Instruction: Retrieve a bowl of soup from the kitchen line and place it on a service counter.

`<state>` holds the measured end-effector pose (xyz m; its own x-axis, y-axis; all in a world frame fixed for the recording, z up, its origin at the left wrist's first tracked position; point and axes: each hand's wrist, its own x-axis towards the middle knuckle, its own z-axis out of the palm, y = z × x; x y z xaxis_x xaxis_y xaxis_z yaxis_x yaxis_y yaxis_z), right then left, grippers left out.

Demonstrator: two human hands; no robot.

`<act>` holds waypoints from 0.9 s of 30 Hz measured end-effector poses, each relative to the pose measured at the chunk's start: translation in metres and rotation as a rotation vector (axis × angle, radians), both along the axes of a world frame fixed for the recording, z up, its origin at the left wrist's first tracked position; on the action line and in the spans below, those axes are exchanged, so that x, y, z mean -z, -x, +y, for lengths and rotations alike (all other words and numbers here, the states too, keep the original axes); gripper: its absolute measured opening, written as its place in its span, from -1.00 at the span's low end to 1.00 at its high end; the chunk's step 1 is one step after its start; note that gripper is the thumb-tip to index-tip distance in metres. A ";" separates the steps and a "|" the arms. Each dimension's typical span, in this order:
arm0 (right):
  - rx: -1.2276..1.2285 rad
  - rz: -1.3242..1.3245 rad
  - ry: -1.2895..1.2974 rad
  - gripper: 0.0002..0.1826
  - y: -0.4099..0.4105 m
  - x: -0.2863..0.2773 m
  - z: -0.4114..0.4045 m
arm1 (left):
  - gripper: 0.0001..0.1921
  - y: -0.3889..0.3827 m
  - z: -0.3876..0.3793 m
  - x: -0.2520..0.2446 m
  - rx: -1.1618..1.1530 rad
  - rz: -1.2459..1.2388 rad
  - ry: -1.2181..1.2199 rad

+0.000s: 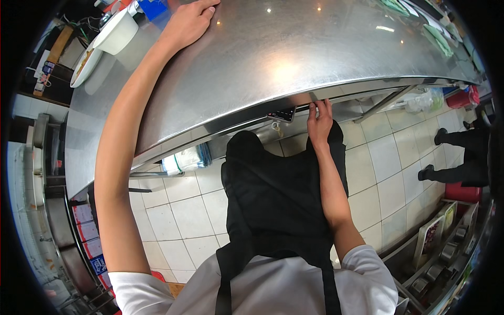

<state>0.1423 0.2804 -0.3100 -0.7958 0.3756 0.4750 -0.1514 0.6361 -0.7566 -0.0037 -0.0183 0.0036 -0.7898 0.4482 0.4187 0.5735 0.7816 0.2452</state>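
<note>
My left hand (191, 24) rests on the stainless steel table (252, 55), its arm stretched along the left side. The picture's top edge cuts off some of its fingers, so whether it holds anything is unclear. My right hand (319, 122) is raised to the table's front edge, fingers apart and fingertips against the metal below the top. Left of it, a smartphone (282, 115) with a lit screen sits under the edge, a pale ring or cord (277, 126) hanging below. Below the hands are my knees in a black apron (279, 193).
A white bowl (117, 32) and an oval plate with food (84, 67) stand at the table's left end. Green cloths (438, 39) lie far right. Packed plastic bags (187, 159) sit underneath. A person's dark-trousered legs (453, 138) are at right, near a metal rack (437, 252).
</note>
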 end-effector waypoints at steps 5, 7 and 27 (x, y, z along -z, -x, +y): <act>-0.023 0.001 0.014 -0.71 0.000 0.000 -0.003 | -0.60 0.000 -0.003 -0.003 0.006 0.019 0.016; -0.023 0.008 -0.003 -0.71 0.000 0.000 -0.003 | -0.61 0.001 -0.004 -0.001 -0.002 0.013 0.010; -0.016 0.020 -0.030 -0.70 -0.002 0.003 0.001 | -0.60 -0.007 0.005 -0.005 0.035 0.004 0.027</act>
<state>0.1443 0.2817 -0.3131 -0.7920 0.3483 0.5015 -0.1765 0.6557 -0.7341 0.0036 -0.0135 0.0090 -0.7716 0.4867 0.4096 0.6018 0.7672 0.2218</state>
